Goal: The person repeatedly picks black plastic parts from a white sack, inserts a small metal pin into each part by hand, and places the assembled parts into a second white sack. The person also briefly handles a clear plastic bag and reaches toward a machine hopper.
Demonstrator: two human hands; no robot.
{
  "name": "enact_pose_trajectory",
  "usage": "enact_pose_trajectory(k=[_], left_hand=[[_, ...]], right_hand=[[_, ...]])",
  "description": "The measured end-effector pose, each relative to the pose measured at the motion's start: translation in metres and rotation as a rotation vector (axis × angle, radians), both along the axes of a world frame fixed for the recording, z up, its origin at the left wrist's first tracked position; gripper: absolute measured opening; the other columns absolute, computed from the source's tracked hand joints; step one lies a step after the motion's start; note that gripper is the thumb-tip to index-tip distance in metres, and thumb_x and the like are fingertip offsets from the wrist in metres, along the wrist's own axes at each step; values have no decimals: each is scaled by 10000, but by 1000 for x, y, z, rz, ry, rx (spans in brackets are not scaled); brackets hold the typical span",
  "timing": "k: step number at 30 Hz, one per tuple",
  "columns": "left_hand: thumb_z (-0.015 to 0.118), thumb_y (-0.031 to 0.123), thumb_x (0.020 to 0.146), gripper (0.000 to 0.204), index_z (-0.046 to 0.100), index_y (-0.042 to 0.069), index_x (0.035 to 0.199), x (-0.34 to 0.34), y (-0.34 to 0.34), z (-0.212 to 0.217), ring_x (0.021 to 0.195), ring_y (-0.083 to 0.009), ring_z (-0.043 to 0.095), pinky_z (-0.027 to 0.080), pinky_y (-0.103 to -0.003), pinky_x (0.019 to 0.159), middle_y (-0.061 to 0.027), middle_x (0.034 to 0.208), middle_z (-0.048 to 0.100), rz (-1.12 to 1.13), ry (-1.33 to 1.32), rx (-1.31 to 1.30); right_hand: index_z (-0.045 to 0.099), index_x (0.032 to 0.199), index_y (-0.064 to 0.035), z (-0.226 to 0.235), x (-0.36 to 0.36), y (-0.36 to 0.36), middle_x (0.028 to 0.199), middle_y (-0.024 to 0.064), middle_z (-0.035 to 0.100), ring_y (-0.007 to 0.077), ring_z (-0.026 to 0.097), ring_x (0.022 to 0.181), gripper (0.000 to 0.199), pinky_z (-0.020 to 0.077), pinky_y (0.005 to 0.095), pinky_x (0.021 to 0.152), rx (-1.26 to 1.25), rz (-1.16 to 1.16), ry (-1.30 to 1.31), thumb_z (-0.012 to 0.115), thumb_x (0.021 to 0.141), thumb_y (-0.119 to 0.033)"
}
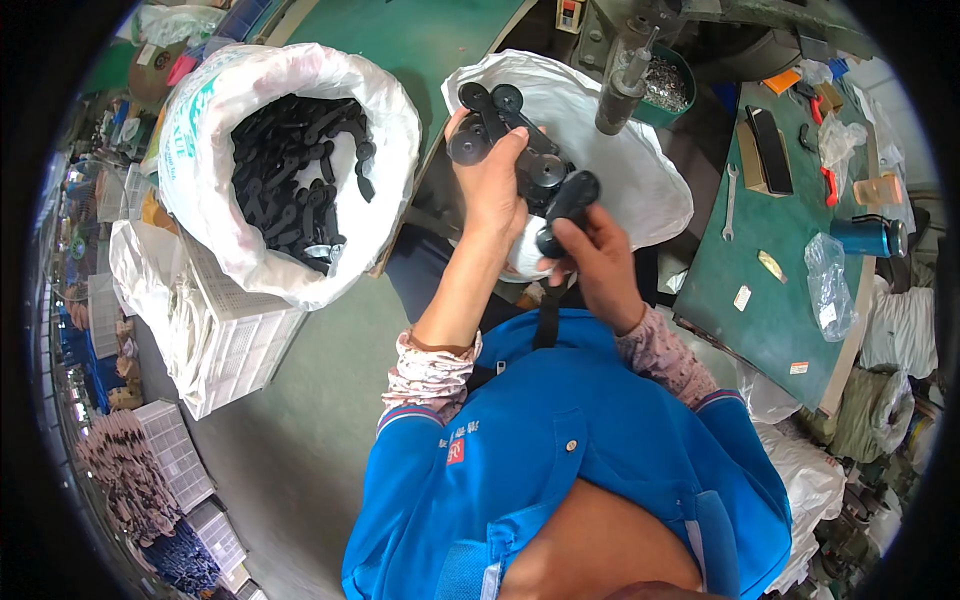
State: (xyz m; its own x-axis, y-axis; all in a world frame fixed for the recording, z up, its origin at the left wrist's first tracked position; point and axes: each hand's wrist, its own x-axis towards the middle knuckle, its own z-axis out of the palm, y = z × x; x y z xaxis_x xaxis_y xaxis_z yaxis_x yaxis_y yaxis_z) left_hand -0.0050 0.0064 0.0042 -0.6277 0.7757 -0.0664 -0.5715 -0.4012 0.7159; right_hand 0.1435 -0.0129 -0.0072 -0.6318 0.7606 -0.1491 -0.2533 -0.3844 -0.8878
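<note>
Several black plastic parts with round ends [507, 98] are bunched in my left hand [490, 180], whose fingers wrap around them. One more black part with a rounded end [573, 200] is pinched between the thumb and fingers of my right hand [602, 262], close beside the bunch. Both hands are over the near left side of an open white bag [630, 170]. To the left stands a large white sack [385, 110] with its rim rolled down. Many similar black parts [275, 180] lie inside it.
A metal machine post [622, 85] rises beyond the bag, beside a green bin of small metal pieces [668, 84]. On the green table [715, 275] at right lie a wrench [731, 203], a phone [768, 150] and a blue cup [862, 236]. A white crate [245, 340] stands near the sack.
</note>
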Motion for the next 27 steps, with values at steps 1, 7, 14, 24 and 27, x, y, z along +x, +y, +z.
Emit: enact_pose_trajectory(k=[1,7,14,24,27], left_hand=[[578,-79,782,640,279,93,1321,-3,-1,1,827,-261,644,569,-363,657,-147,1031,525,-19,21,15],[609,-87,780,629,324,96,1309,-1,-11,4,849,-269,649,572,-360,686,-139,1063,551,-412,8,-107],[714,50,802,565,419,113,1280,9,-16,4,1021,-176,578,519,-328,841,-66,1122,554,-507,-124,-76],[657,-22,811,654,323,111,1358,12,-15,-2,955,-202,613,541,-342,776,-118,1082,598,-589,-62,-38],[657,-19,809,641,332,108,1346,13,-11,-9,955,-209,615,537,-341,768,-123,1075,600,-450,-87,0]], right_hand=[[530,1129,-17,3,9,4,900,69,639,141,647,678,241,489,217,484,53,-63,-51,580,930,-143],[648,1059,-67,22,36,78,992,117,645,270,648,875,379,528,332,728,1441,-400,-502,691,699,43],[627,1126,-99,27,33,96,1181,135,593,300,630,992,503,543,350,782,1768,-248,-654,688,644,31],[549,1244,-82,13,34,77,1158,160,629,309,664,941,554,544,356,753,1417,-163,-581,651,715,47],[516,1277,-47,3,24,74,1055,132,667,213,671,888,411,524,294,700,1081,-118,-468,577,871,-34]])
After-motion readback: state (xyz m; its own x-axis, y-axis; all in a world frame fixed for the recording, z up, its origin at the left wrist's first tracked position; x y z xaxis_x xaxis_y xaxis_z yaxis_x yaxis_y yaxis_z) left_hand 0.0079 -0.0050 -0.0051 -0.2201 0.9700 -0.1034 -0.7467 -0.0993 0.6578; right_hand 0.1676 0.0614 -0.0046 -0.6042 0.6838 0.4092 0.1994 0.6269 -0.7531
